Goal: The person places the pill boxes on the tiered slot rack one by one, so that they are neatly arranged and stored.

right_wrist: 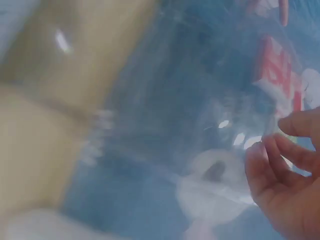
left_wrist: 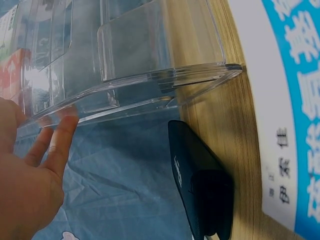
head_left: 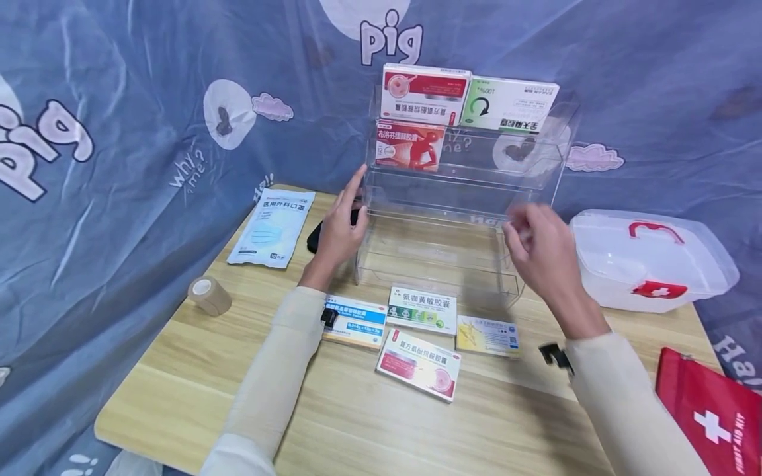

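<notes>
A clear acrylic tiered rack (head_left: 464, 180) stands at the back of the table. My left hand (head_left: 340, 233) touches its left side with extended fingers, also visible in the left wrist view. By the rack's right front, my right hand (head_left: 542, 248) hovers with loosely bent fingers and nothing in them. The top tier holds a red-and-white medicine box (head_left: 424, 94) and a green-and-white medicine box (head_left: 510, 104). Below them sits a red medicine box (head_left: 409, 145). Before the rack lie a blue-and-white box (head_left: 357, 320), a green-banded box (head_left: 423, 309), a yellow-and-white box (head_left: 488, 336) and a pink-and-white box (head_left: 419, 363).
A mask packet (head_left: 272, 228) and a brown tape roll (head_left: 210, 296) are on the left. A black case (left_wrist: 200, 180) lies beside the rack. To the right are a translucent box with a red handle (head_left: 655, 261) and a red first aid pouch (head_left: 708, 410).
</notes>
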`<state>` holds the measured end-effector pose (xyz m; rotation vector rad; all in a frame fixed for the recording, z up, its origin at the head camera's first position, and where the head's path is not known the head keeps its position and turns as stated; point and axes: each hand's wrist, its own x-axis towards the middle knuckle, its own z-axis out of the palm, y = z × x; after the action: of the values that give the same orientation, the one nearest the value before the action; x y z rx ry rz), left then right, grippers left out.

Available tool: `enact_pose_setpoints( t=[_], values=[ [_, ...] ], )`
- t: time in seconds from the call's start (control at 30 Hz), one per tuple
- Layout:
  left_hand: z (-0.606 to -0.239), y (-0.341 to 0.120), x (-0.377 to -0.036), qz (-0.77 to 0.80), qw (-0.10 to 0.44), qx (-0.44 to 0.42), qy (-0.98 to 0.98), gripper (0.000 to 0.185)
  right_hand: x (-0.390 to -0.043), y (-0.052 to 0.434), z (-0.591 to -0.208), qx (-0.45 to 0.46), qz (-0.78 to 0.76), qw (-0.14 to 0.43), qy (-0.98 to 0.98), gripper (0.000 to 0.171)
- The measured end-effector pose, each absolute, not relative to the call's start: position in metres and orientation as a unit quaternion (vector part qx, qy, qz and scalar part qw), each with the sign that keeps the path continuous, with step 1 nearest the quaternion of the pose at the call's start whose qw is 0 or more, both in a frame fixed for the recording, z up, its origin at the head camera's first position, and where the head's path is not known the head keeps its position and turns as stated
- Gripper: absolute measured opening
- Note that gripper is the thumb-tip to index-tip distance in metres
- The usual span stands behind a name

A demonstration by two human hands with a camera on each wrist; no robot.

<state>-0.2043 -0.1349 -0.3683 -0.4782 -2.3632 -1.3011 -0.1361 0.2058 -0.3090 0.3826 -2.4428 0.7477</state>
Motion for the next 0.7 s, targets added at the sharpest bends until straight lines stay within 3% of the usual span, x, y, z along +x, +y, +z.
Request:
enact_pose_setpoints(
  t=[0.07,0.17,0.37,0.53,0.7],
  values=[
    [-0.369,-0.134,-0.204,-0.463,0.199,-0.171,-0.847,0.075,-0.117,0.224,-0.328,0.129,0.269,0.244,-0.923,0.007],
    [-0.369,-0.134,-0.204,-0.46,0.197,-0.172,-0.849,0.075,-0.09,0.25,-0.359,0.101,0.259,0.155,-0.948,0.007],
    [-0.367,-0.136,-0.204,-0.463,0.195,-0.163,-0.849,0.077,-0.053,0.274,-0.405,0.083,0.269,-0.038,-0.959,0.027],
    [-0.364,-0.137,-0.204,-0.473,0.186,-0.159,-0.847,0.077,-0.04,0.276,-0.414,0.115,0.285,-0.086,-0.948,0.051],
    [-0.366,-0.134,-0.203,-0.476,0.181,-0.164,-0.845,0.076,-0.028,0.284,-0.411,0.094,0.264,-0.112,-0.953,0.061]
  ],
)
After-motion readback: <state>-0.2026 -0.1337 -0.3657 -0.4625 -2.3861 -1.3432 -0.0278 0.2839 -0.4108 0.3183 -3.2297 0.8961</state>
